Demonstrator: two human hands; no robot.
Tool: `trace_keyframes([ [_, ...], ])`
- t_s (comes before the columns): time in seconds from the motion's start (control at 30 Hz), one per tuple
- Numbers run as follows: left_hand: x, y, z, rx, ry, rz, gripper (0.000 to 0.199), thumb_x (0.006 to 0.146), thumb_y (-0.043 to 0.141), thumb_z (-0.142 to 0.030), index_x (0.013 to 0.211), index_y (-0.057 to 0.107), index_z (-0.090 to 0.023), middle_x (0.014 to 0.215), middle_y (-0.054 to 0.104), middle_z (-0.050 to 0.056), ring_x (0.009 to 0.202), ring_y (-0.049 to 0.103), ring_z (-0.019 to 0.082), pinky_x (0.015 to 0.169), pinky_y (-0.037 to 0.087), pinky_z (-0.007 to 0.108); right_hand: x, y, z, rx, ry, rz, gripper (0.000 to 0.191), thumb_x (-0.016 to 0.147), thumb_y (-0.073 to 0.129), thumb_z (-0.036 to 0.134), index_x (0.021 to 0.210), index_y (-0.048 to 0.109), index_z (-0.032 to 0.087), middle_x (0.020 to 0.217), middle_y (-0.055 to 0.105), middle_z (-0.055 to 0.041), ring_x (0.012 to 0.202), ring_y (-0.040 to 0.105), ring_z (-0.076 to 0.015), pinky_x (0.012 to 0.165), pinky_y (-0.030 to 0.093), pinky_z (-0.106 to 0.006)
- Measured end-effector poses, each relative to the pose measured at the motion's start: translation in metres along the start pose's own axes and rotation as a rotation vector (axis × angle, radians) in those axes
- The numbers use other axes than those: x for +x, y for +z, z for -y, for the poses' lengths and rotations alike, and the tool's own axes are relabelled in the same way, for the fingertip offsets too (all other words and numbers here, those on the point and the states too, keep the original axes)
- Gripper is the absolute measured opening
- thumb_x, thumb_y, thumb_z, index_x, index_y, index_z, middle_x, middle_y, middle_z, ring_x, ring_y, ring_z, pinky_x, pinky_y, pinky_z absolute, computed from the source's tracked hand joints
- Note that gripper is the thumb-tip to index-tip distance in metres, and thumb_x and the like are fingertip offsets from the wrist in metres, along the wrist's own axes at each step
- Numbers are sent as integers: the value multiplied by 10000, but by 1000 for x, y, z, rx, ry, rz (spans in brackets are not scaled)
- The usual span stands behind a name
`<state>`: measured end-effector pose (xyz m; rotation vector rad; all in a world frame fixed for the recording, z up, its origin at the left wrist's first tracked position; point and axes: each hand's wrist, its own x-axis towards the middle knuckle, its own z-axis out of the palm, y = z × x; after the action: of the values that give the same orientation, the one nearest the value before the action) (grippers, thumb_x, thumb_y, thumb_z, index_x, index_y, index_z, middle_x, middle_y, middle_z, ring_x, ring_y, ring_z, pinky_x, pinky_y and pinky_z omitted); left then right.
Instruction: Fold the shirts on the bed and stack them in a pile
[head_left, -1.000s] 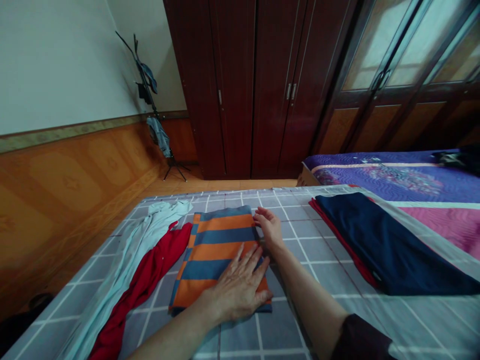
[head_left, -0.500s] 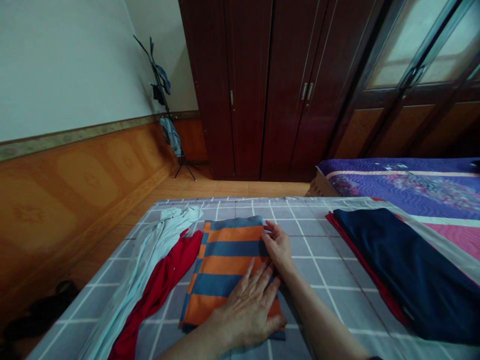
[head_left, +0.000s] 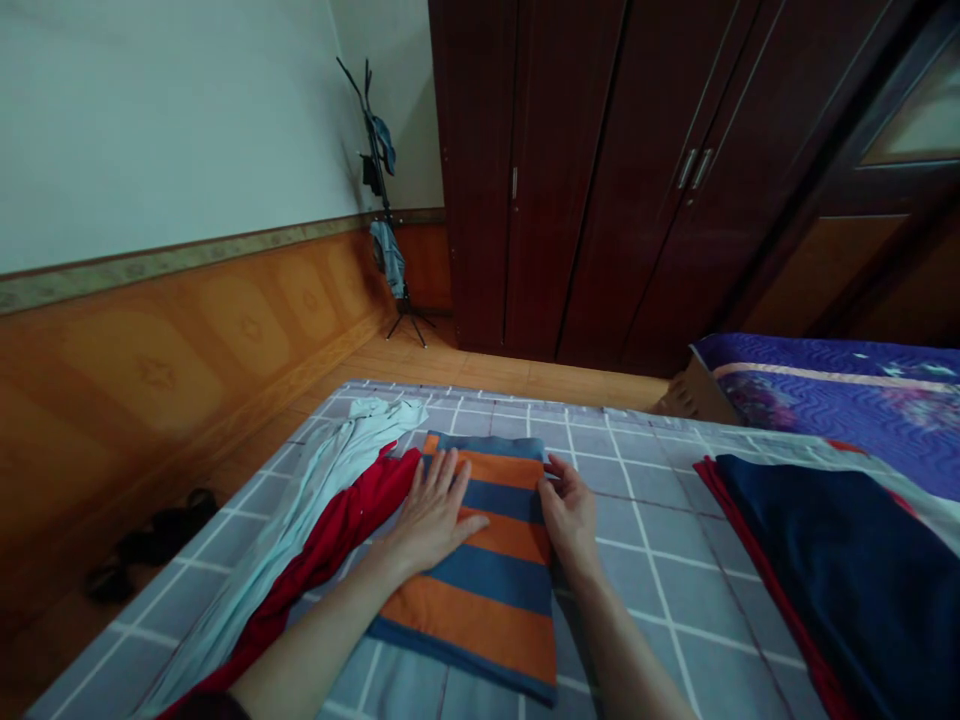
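Note:
A folded orange-and-blue striped garment [head_left: 491,580] lies flat on the checked bed sheet in front of me. My left hand [head_left: 433,515] rests palm down over its left side, fingers stretched out and thumb spread. At the garment's right edge is my right hand [head_left: 570,515], its fingers curled and its thumb at the edge of the cloth; its fingertips are partly hidden. Left of the stripes, a crumpled red garment [head_left: 341,530] lies beside a long pale, light-blue garment [head_left: 300,500].
Dark blue folded clothing [head_left: 840,560] lies on red cloth [head_left: 772,590] at the right. The checked sheet [head_left: 637,610] spreads between. Beyond the bed stand a dark wardrobe [head_left: 570,180], a coat rack [head_left: 382,190] and a purple-covered bed [head_left: 847,380]. Dark objects [head_left: 154,540] lie on the floor at left.
My left hand has slid from the garment's lower right to its upper left side. My right hand stays by the right edge. The view has turned left.

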<state>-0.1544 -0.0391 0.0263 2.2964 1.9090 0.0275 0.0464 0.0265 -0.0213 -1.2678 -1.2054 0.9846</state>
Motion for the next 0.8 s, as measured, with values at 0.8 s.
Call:
trace_keyframes([
  [0.8,76,-15,-47,-29,271,47,549,977,282,-442,1467,214,-205,1543,218,55,1427,112,210,1145,79,443,-59,20,47,133,4,577,126,645,520,271,540,580,234,592,598,-18,617,566,-191,683,484,-352],
])
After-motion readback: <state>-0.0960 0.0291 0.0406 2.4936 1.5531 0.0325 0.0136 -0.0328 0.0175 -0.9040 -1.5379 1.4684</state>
